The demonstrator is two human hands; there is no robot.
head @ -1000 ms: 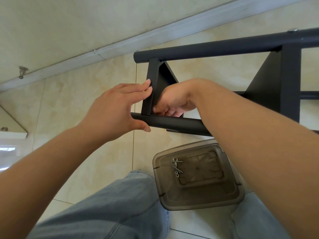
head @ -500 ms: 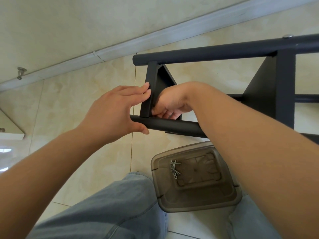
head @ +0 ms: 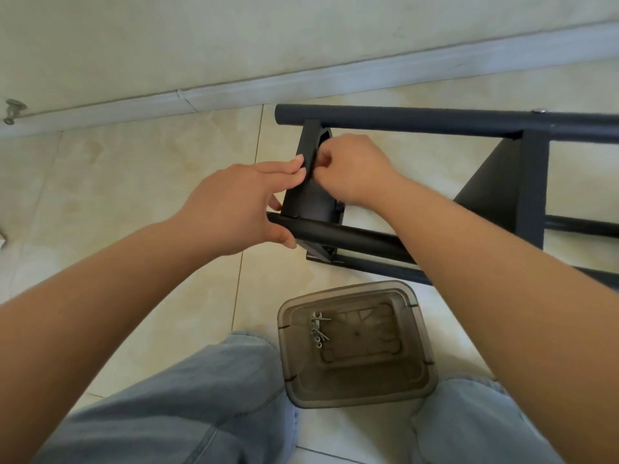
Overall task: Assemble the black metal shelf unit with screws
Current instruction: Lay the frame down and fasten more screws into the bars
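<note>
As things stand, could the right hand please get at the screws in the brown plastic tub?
Probably yes: the tub is open-topped, the screws lie uncovered just below the right hand, though its fingers are busy at the black bracket.

Floor (head: 140, 182): glossy cream tiles with thin dark grout lines, one line running from the skirting towards the viewer. Skirting board (head: 234, 90): pale strip along the foot of the wall (head: 234, 35), with a joint left of centre. Wall: off-white, matt. Metal fitting (head: 11, 110): small, silver, round-headed, at the skirting near the left edge; its kind cannot be told. Jeans (head: 187, 403): light blue denim, covering two legs at the bottom edge, one at the left and one at the right.
</note>
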